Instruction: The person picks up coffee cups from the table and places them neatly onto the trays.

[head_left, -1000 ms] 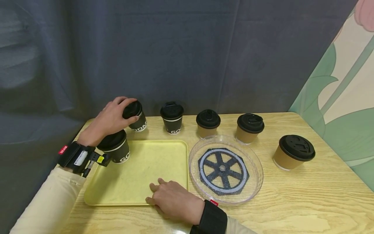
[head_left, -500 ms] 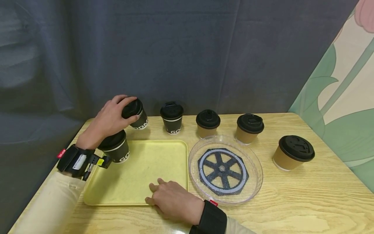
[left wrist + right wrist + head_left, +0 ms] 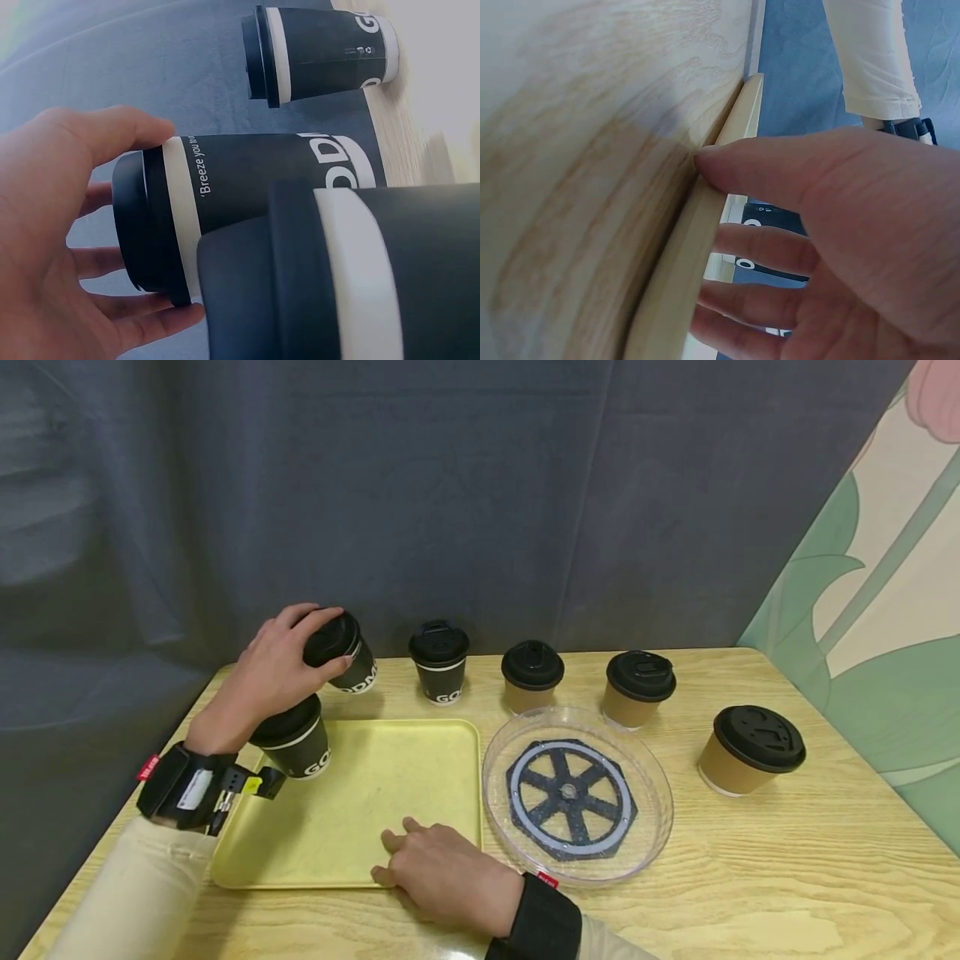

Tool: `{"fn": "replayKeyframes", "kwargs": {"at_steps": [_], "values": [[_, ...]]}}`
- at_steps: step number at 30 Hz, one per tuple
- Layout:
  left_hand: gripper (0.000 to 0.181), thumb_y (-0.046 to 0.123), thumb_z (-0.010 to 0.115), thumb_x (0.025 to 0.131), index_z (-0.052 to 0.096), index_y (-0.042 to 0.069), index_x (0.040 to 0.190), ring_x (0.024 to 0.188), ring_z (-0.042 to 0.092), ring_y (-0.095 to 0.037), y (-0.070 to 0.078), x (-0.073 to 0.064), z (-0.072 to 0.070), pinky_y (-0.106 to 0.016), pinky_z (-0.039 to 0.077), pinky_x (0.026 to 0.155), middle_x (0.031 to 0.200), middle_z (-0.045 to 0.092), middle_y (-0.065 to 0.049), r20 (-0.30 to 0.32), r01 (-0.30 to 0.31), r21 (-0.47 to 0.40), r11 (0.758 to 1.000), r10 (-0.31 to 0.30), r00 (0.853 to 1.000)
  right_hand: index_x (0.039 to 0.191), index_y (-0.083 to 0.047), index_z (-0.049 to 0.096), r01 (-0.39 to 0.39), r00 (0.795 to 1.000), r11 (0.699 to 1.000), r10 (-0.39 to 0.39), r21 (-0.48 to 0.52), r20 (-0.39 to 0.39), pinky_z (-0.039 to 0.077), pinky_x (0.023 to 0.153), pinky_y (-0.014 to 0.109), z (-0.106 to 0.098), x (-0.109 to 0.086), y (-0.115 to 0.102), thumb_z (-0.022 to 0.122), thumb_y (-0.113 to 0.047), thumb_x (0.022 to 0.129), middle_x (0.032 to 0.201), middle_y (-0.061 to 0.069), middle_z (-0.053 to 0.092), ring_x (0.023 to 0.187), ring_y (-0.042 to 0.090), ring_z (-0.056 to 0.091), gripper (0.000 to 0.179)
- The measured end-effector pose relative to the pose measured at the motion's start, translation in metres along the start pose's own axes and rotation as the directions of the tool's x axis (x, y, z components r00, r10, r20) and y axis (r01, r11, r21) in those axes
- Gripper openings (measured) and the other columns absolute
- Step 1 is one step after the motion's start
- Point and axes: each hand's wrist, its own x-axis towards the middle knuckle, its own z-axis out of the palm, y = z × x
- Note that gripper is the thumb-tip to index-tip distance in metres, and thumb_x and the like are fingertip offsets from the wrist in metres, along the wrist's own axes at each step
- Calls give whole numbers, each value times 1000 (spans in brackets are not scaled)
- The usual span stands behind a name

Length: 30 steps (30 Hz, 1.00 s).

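Observation:
In the head view, my left hand (image 3: 277, 668) holds a lidded black paper cup (image 3: 358, 670) at its lid, thumb on one side and fingers around the other. That cup leans slightly left, behind the tray. A larger black paper cup (image 3: 302, 750) stands on the back left corner of the yellow tray (image 3: 360, 777), just below my left wrist. My right hand (image 3: 448, 872) grips the tray's near rim. In the right wrist view, its thumb (image 3: 739, 165) lies on the outer side of the rim and its fingers reach over the inside.
Another black cup (image 3: 440, 664) stands behind the tray. Brown cups with black lids, one (image 3: 531, 681) at the back, another (image 3: 637, 693) beside it and a third (image 3: 742, 760) at right, stand on the wooden table. A clear round dish (image 3: 652, 827) sits right of the tray.
My left hand has shifted slightly left, and the lid end of its cup has tipped left with it. The right hand and tray stay in place.

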Motion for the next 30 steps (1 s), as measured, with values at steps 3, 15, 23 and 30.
{"fn": "replayKeyframes", "kwargs": {"at_steps": [3,15,23,30], "values": [[65,40,64,90,41,19,147,129,36,-53,1,-1,1,-70,35,99,149,34,-24,0,-4,-4,1000,4,1000,103,-32,72,-3,1000,1000,3,9,14,35,51,18,0,0,1,53,-28,100,91,-7,58,79,13,56,19],[64,39,64,89,42,20,146,129,36,-51,6,-8,-1,-68,33,102,149,34,-22,-35,3,-25,1000,-4,999,103,-31,71,15,1000,1000,-15,0,17,30,50,16,0,1,1,55,-26,99,91,-7,59,72,9,48,17],[65,38,66,88,44,17,145,129,36,-52,7,-14,-4,-68,32,102,149,35,-23,-79,-4,-49,999,0,997,102,-31,72,12,1000,1000,-12,-3,7,30,49,17,0,1,0,55,-26,99,90,-7,58,72,10,50,18],[63,35,67,88,45,18,144,128,37,-52,6,-18,-6,-68,31,102,148,37,-22,-111,-4,-66,998,-3,994,102,-31,71,13,1000,1000,-13,-15,-5,31,49,17,1,0,0,56,-26,98,90,-7,58,73,11,51,17]]}}
